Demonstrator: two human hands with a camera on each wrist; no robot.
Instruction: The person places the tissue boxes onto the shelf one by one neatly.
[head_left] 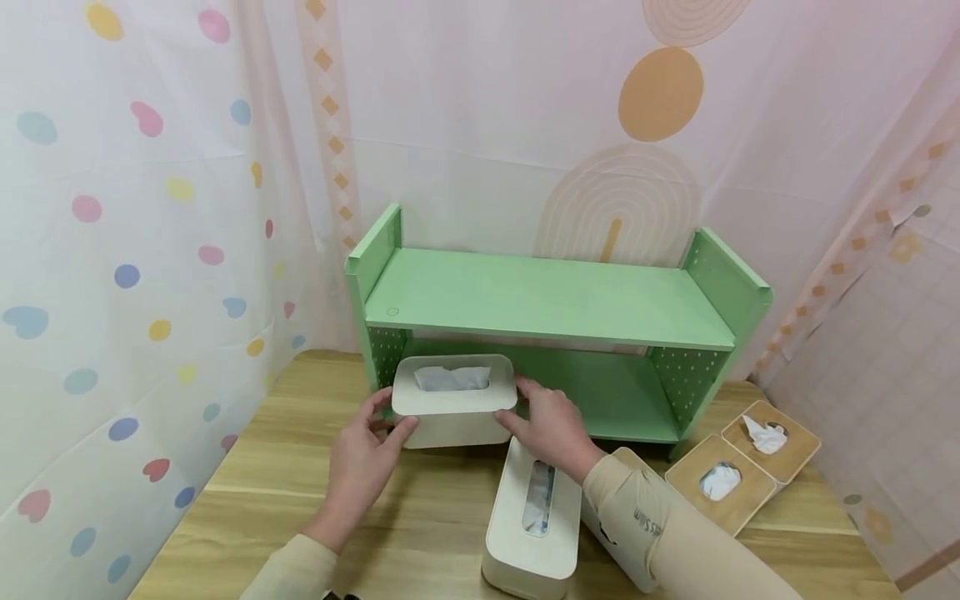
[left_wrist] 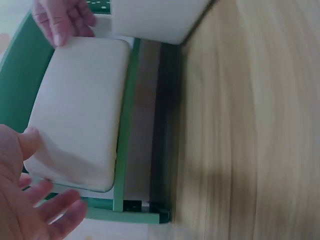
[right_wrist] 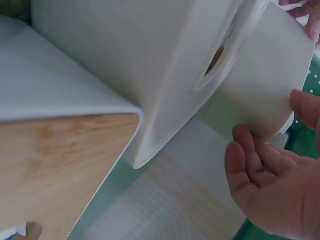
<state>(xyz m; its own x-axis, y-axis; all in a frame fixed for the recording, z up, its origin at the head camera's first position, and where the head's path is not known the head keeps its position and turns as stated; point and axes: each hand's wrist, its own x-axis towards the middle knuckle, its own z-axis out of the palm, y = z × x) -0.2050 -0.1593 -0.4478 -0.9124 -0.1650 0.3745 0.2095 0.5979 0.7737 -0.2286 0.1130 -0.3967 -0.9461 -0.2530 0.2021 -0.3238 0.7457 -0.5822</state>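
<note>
A: What am I looking at, biggest things first?

B: I see a wooden worktop [head_left: 420,500] with a green shelf [head_left: 547,300] standing at its back, against patterned curtains [head_left: 150,208]. The shelf has a top board and a lower board with dotted side panels.

A: And the box I'm working?

B: A white tissue box [head_left: 453,402] sits at the front left of the lower board, under the top board, tissue poking up from its slot. From the left wrist view its underside seems to rest on the shelf's edge, though the blur leaves me unsure how far in it is.

A: My hands?

B: My left hand [head_left: 363,454] is at the box's left end, thumb on the front corner, fingers loosely spread. My right hand [head_left: 551,421] is at the right end, fingers fairly straight against the side. Both are wide, pressing rather than curling round it.

A: Anything else?

B: A second white box [head_left: 532,521] lies on the worktop just in front, lengthways toward me, beside my right sleeve. To the right, near the shelf's foot, two boxes with wooden lids [head_left: 742,467] stand side by side, each showing tissue.
</note>
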